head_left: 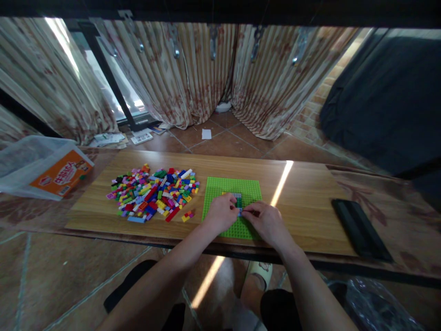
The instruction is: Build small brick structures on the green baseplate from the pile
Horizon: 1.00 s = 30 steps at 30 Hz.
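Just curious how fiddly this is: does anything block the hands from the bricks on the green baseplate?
Nothing visible does. The left hand and right hand are right at the bricks on the green baseplate; the loose brick pile lies leftward.

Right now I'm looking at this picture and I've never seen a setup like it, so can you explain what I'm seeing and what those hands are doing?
There is no machine here. A camera worn on a person's head looks forward and down, so the left hand and right hand are the wearer's own, both bare. They meet over a green baseplate on a wooden tabletop. Both hands' fingertips are at some small bricks on the plate; whether either hand grips a loose piece is too small to tell. Left of the plate is a heap of colorful bricks. A clear plastic tub stands at the far left, and a flat dark object lies to the right.
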Motion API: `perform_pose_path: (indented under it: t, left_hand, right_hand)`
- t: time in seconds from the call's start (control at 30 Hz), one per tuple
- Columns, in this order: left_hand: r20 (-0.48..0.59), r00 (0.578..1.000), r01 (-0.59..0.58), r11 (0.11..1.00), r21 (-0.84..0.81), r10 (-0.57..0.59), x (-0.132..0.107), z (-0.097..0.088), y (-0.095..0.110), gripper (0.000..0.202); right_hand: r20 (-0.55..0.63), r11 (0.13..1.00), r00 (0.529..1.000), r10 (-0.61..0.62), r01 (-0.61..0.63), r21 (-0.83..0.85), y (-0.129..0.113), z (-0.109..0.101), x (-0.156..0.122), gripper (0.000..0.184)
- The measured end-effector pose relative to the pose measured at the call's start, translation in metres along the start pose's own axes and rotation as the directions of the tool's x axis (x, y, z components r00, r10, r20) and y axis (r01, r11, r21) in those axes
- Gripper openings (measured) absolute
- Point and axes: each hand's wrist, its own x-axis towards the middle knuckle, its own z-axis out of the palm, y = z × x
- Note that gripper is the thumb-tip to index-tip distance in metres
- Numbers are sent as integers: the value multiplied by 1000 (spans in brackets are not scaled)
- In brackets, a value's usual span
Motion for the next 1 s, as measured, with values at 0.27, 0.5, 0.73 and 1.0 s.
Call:
perform_pose_path:
  t: [0.27,0.5,0.73,1.0]
  left_hand:
    - [-7,998,66,998,-18,-67,0,-3,6,14]
    - [-33,996,82,997,-9,-82,3,-2,7,8]
    - [-50,998,42,997,-57,-45,1,-1,3,9]
    - [20,996,90,937,-336,-89,8,-16,-18,15]
  right_hand:
    - [7,989,991,134,-134,57,-4,1,2,12]
    - [50,978,981,187,-191,81,-4,4,5,13]
    - [44,979,983,177,-181,94,-3,5,7,17]
    - [20,920,972,236,-230,319,25,-1,11,31]
